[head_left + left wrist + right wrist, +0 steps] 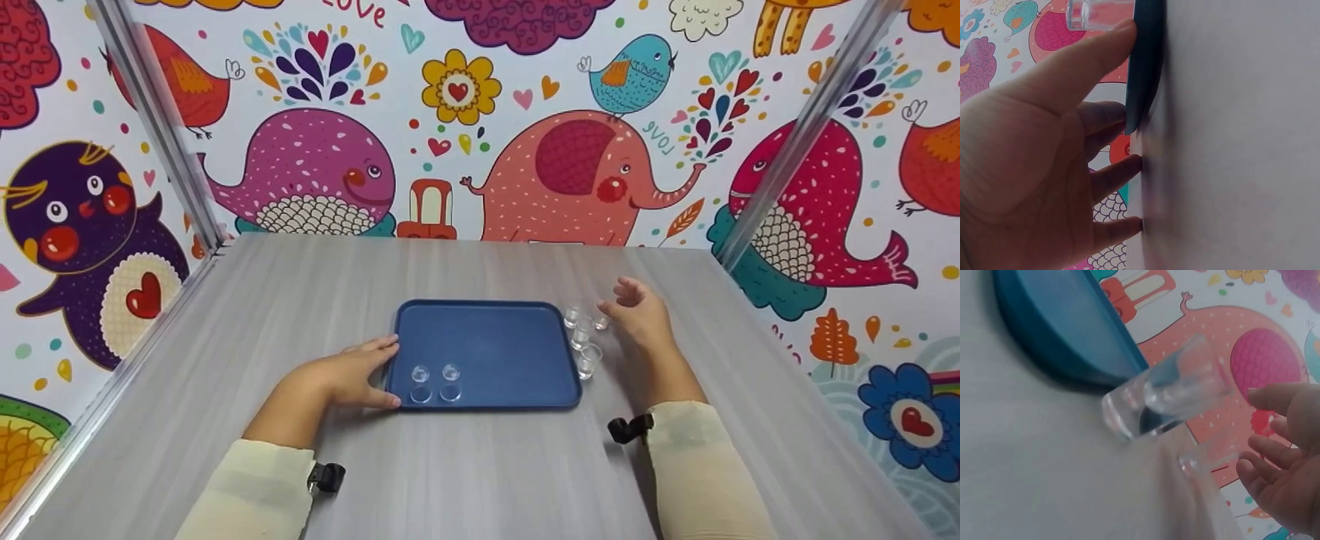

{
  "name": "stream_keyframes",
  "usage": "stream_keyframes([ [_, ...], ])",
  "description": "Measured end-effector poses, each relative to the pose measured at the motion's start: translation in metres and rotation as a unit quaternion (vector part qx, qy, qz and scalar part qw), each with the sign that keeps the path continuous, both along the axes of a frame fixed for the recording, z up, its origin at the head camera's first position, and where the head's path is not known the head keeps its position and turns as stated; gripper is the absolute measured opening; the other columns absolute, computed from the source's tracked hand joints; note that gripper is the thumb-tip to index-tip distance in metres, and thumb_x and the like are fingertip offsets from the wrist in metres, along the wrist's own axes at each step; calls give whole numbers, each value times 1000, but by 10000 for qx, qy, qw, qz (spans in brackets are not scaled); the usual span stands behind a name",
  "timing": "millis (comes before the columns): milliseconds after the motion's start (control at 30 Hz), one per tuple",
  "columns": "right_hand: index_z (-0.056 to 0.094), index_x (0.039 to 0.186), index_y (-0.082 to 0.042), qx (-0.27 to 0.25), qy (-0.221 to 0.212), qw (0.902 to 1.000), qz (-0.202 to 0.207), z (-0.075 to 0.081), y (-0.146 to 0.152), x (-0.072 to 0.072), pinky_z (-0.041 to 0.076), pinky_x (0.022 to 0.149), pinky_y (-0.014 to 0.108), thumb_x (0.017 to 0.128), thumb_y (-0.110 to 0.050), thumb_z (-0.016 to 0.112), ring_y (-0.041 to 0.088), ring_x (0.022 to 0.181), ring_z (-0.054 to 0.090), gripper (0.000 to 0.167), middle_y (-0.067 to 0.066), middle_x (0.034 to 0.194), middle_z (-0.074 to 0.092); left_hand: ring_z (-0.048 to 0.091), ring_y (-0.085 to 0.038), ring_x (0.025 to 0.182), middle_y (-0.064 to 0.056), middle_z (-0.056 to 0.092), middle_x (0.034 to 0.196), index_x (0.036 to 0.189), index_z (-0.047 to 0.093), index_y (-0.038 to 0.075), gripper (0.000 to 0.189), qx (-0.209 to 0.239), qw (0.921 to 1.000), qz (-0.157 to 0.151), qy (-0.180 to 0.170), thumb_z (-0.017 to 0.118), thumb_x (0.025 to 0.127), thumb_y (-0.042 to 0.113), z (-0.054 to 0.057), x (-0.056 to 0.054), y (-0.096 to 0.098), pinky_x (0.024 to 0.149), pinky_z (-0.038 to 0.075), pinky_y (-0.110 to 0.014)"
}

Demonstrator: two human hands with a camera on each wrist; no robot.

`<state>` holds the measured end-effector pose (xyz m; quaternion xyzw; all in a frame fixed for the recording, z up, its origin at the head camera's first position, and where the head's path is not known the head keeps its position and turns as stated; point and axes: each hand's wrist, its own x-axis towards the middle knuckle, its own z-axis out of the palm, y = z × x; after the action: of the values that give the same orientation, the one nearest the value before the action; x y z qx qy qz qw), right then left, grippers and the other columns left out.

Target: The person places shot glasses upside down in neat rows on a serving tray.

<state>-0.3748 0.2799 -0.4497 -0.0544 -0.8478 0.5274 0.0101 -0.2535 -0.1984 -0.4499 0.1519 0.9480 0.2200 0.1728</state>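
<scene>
A blue rectangular tray (502,337) lies on the table. My left hand (346,376) is spread along its left edge, the thumb at the near corner; in the left wrist view the thumb (1100,50) touches the rim and two fingertips rest on the tabletop. Two small clear glasses (450,382) stand side by side inside the tray's near left part. Several more clear glasses (589,361) are grouped just outside the right edge. Beside the farther ones is my right hand (641,315), its fingers loosely bent; the right wrist view shows a gap between them and the closest glass (1168,391).
The grey wood-grain table (487,472) runs back to a wall (465,157) printed with cartoon animals. Metal posts (161,120) stand at the back corners. Black wrist cameras (327,477) sit on both pale sleeves.
</scene>
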Motion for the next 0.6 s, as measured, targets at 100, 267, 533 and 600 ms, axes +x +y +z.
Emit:
stream_keyframes([
  [100, 34, 167, -10, -8, -201, 9998, 49, -7, 1, -3, 49, 122, 52, 98, -15, 76, 37, 150, 50, 81, 19, 165, 49, 21, -44, 166, -5, 23, 181, 168, 34, 7, 101, -18, 10000, -14, 8, 85, 90, 47, 1, 0, -1, 132, 24, -68],
  [267, 32, 167, -3, 166, -304, 9992, 209, -20, 3, -7, 57, 109, 47, 94, -8, 75, 39, 144, 57, 84, 25, 161, 51, 22, -45, 165, -5, 23, 181, 168, 34, 8, 102, 3, 10000, 0, 1, 85, 90, 47, 1, 0, 0, 131, 24, -69],
  [533, 48, 156, 5, 664, -180, 9975, 129, -33, -2, -8, 56, 107, 43, 92, -6, 74, 38, 132, 61, 70, 29, 146, 62, 21, -45, 166, -4, 23, 181, 168, 34, 9, 100, 52, 10000, 5, -61, 84, 91, 46, 3, 2, 1, 131, 24, -69],
  [600, 56, 149, 5, 877, -83, 9961, 70, -35, -3, -9, 55, 108, 42, 92, -8, 74, 37, 126, 64, 61, 29, 140, 66, 21, -45, 166, -4, 23, 181, 168, 34, 9, 100, 48, 10000, 11, -57, 84, 91, 46, 3, 2, 1, 131, 24, -69],
])
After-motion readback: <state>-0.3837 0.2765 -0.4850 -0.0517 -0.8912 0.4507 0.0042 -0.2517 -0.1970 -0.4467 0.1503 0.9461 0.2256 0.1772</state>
